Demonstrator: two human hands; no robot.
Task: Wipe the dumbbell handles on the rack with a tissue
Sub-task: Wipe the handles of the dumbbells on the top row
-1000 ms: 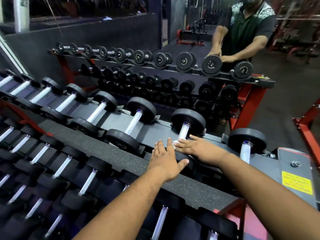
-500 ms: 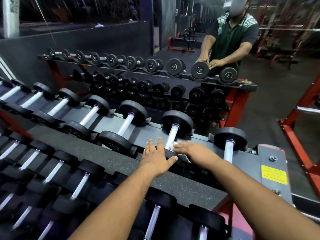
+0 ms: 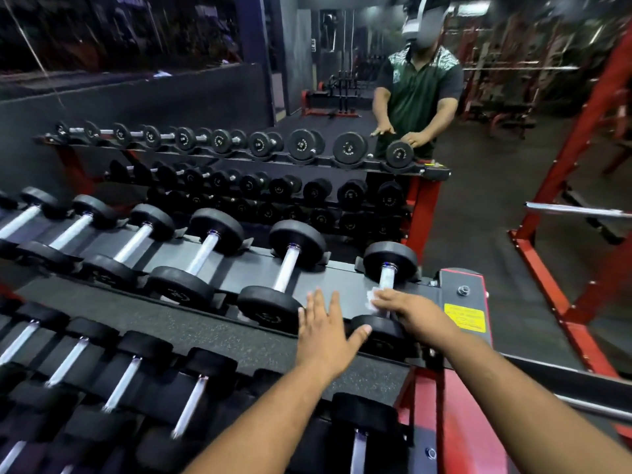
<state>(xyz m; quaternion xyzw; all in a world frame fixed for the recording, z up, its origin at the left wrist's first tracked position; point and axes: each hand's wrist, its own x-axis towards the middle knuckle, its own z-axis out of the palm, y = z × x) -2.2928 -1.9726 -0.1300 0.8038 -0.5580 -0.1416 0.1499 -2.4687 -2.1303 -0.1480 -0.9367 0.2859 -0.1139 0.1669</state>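
My two bare forearms reach out over the lower tier of dumbbells, and my left hand [image 3: 325, 331] floats flat, fingers straight and spread, gripping nothing, its thumb just touching the near black rubber head [image 3: 376, 331] of the end dumbbell. I judge it is there to steady me and the weight while the other hand works.

Just right of it, my right hand [image 3: 415, 313] curls down over the lower end of the chrome dumbbell handle [image 3: 387, 278], fingers wrapped with the crumpled white tissue [image 3: 373, 297] pinched against the metal. A bit of tissue pokes out left of my knuckles. The wrap makes sense: closing round the bar lets the paper meet the whole circumference as I slide.

That handle runs away from my grip, long axis pointing ahead and slightly left, near head below my wrist, far black round head [image 3: 390, 260] beyond my fingertips. The bare stretch of chrome lies ahead of the tissue, so I reckon the wipe goes forward from here.

Left of my grip, the neighbouring dumbbells lie parallel on the grey top shelf of the rack [image 3: 246, 271], handles all angled the same way. Right of my grip sits the red rack end with a yellow warning sticker [image 3: 464, 317].

Far beyond, a wall mirror [image 3: 205, 107] shows the rack's reflection and a person in a dark green shirt [image 3: 422, 94].
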